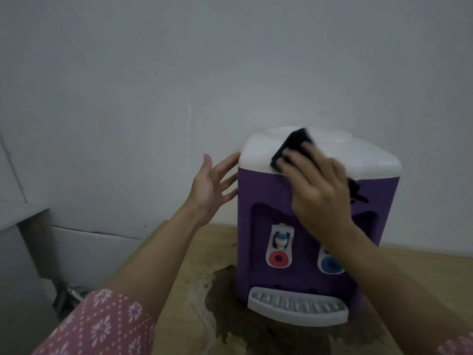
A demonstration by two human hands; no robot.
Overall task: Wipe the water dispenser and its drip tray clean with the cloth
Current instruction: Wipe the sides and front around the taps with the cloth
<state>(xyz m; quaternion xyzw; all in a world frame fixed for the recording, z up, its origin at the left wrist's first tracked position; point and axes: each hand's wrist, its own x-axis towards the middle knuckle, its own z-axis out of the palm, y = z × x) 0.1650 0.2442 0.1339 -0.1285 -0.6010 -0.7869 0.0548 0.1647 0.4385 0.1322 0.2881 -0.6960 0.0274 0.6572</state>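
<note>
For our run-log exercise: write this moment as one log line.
stage: wiping top | right hand: presses cloth on dispenser white top | left hand: open at its left side | drip tray: untouched

Upright purple water dispenser [302, 226] with white top, black cloth [291, 147] on it, grey drip tray [297, 307] at its foot.

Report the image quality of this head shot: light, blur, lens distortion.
Head view: dim, flat light with a bluish-grey cast on the wall; no glare. The right hand and the black cloth are smeared by motion; the left hand is slightly soft. The water dispenser and drip tray are sharper. Wide-angle bending shows towards the edges, and the corners darken.
</note>
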